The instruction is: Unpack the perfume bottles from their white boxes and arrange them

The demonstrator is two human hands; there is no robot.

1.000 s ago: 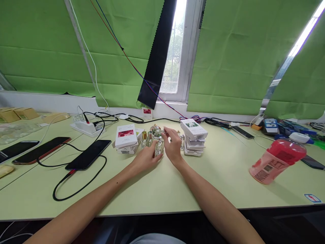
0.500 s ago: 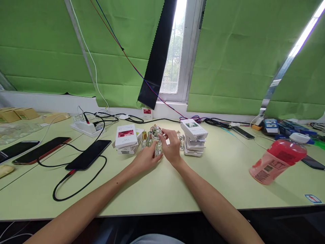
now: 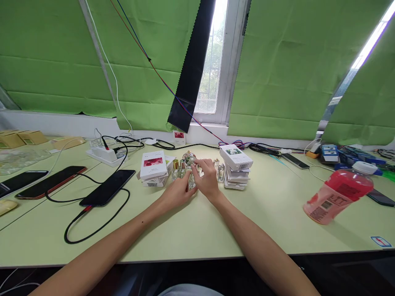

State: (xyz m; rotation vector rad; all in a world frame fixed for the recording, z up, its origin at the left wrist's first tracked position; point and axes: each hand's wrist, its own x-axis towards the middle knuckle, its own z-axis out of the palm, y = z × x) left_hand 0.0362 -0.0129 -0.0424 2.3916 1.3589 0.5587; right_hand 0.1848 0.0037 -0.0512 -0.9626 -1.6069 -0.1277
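Observation:
My left hand (image 3: 178,190) is closed round the lower part of a small clear glass bottle (image 3: 191,181), mostly hidden by the fingers. My right hand (image 3: 207,179) is closed with thumb and fingertips at the top of the same bottle; what the fingertips cover is hidden. Left of it stand a gold-capped glass bottle (image 3: 175,167) and a silver-capped glass bottle (image 3: 182,166). Behind is a round ornate glass bottle (image 3: 189,155). Beyond my right hand stands another small glass bottle (image 3: 221,172).
White boxes with a red picture (image 3: 153,164) are piled on the left, and a stack of white boxes (image 3: 236,157) stands on the right. A phone with a cable (image 3: 108,188) lies further left. A pink drink bottle (image 3: 338,193) stands at the right. Cables (image 3: 173,146) run along the wall.
My right hand has shifted slightly down and its fingers have curled closer to the bottle's top. My left hand has stayed nearly still.

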